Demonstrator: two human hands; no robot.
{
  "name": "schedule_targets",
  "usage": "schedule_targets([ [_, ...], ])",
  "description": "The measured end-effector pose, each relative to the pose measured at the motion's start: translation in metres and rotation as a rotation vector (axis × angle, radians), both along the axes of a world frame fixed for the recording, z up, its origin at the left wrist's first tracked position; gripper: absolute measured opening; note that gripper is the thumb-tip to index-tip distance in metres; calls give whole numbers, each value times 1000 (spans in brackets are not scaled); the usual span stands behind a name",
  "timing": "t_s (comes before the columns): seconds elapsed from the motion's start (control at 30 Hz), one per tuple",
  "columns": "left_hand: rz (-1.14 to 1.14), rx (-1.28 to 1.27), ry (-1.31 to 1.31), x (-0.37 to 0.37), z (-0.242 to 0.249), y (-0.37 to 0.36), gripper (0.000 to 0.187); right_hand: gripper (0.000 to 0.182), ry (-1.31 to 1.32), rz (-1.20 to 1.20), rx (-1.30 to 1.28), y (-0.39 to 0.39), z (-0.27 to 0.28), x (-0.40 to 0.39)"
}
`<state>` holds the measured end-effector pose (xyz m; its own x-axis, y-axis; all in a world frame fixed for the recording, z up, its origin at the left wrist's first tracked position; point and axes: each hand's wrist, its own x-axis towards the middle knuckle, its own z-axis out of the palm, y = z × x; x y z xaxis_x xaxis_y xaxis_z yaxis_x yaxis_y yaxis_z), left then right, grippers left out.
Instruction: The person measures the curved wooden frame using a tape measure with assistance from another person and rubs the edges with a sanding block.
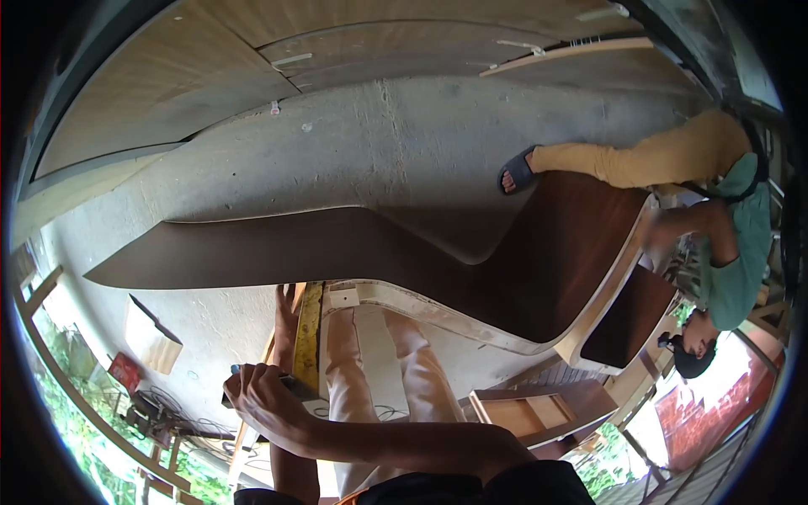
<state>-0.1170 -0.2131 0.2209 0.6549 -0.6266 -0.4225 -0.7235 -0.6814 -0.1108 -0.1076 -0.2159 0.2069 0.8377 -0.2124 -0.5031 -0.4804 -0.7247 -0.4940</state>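
A long curved lounge-shaped piece with a dark brown surface (pixel 421 273) and a pale wooden edge (pixel 438 316) stretches across the view in front of me. A worn yellow bar (pixel 309 341) runs from its near edge down toward me. My left hand (pixel 285 318) is beside the bar's upper end with its fingers stretched toward the brown piece; their tips are partly hidden at its edge. Lower down, my right hand (pixel 268 400) is closed around a dark block-like thing (pixel 296 389) by the bar, mostly covered by the fingers. A small blue part shows beside it.
Another person (pixel 736 227) bends at the right end of the brown piece, a hand near its edge. A wooden cabinet-like piece (pixel 526 412) stands at lower right. A pale board (pixel 151 337), a red box (pixel 124 370) and tangled cables (pixel 172 408) are at left.
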Motion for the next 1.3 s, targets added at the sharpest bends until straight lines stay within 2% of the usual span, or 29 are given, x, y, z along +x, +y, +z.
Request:
schedule_targets([
  [0.13, 216, -248, 5, 42, -65, 40, 31, 35, -71, -133, -46, -4, -12, -14],
  [0.17, 106, -205, -13, 45, -74, 38, 27, 35, -91, -169, -66, -3, -13, -16],
  [0.23, 614, -284, 152, 34, -79, 6, 20, 36, -121, -230, -118, -2, -14, -20],
  [0.3, 625, -313, 215, 37, -90, 6, 19, 36, -150, -276, -182, -1, -14, -19],
  [0.33, 758, -318, 261, 35, -86, 13, 19, 37, -169, -288, -215, 0, -13, -16],
  [0.37, 773, -325, 251, 54, -104, 50, 19, 37, -189, -294, -244, 3, -10, -14],
  [0.43, 882, -445, 751, 36, -134, 97, 16, 37, -234, -289, -297, 11, -4, -5],
  [0.47, 924, -515, 998, 47, -187, 81, 21, 37, -262, -281, -320, 16, 1, 2],
  [0.5, 954, -597, 1245, 63, -231, 55, 29, 42, -189, -94, -259, 15, 14, 7],
  [0.57, 956, -788, 1739, 94, -259, 109, 46, 44, -262, -95, -387, 29, 8, 18],
  [0.6, 880, -795, 1773, 98, -279, 123, 48, 43, -261, 8, -435, 37, -3, 33],
  [0.63, 895, -933, 1898, 91, -285, 122, 47, 43, -256, -150, -297, 49, -24, 49],
  [0.67, 900, -1075, 2022, 82, -290, 125, 46, 39, -210, -138, -187, 51, -52, 66],
  [0.7, 1046, -876, 1547, 80, -247, 114, 42, 40, -158, -85, -137, 23, -59, 66],
  [0.73, 1072, -918, 1533, 83, -277, 133, 42, 39, -134, -40, -116, 3, -71, 66],
  [0.77, 873, -890, 1552, 82, -329, 158, 38, 37, -141, -130, -21, -3, -100, 67],
  [0.8, 675, -853, 1558, 87, -359, 174, 35, 32, 78, -303, 331, -20, -106, 69],
  [0.83, 1393, -820, 1614, 102, -262, 129, 41, 31, 107, -253, 311, -19, -137, 63],
  [0.87, 718, -691, 1108, 92, -321, 164, 47, 31, 5, -139, 48, -19, -140, 51],
  [0.9, 432, -688, 916, 94, -280, 148, 52, 31, 53, -154, 65, -23, -131, 49],
  [0.93, 602, -718, 1109, 96, -269, 144, 52, 31, 106, -167, 84, -27, -115, 50],
  [0.97, 695, -676, 1113, 99, -252, 131, 48, 32, 69, -184, 48, -25, -99, 46],
  [1.03, 844, -1031, 1319, 96, -279, 124, 43, 33, 66, -205, -3, -20, -52, 53],
  [1.07, 1029, -993, 1393, 109, -252, 110, 40, 34, 133, -227, -8, -19, -27, 58],
  [1.1, 1048, -1037, 1428, 109, -263, 110, 40, 34, 121, -221, -54, -18, -14, 64],
  [1.17, 871, -1000, 1276, 100, -291, 114, 41, 32, 105, -223, -109, -18, -17, 75],
  [1.2, 718, -818, 1173, 97, -294, 120, 42, 32, 110, -207, -120, -19, -31, 76],
  [1.27, 669, -749, 1139, 92, -288, 132, 42, 30, 192, -190, -142, -19, -71, 81],
  [1.3, 784, -861, 1272, 86, -293, 140, 53, 30, 186, -177, -153, -19, -87, 83],
])
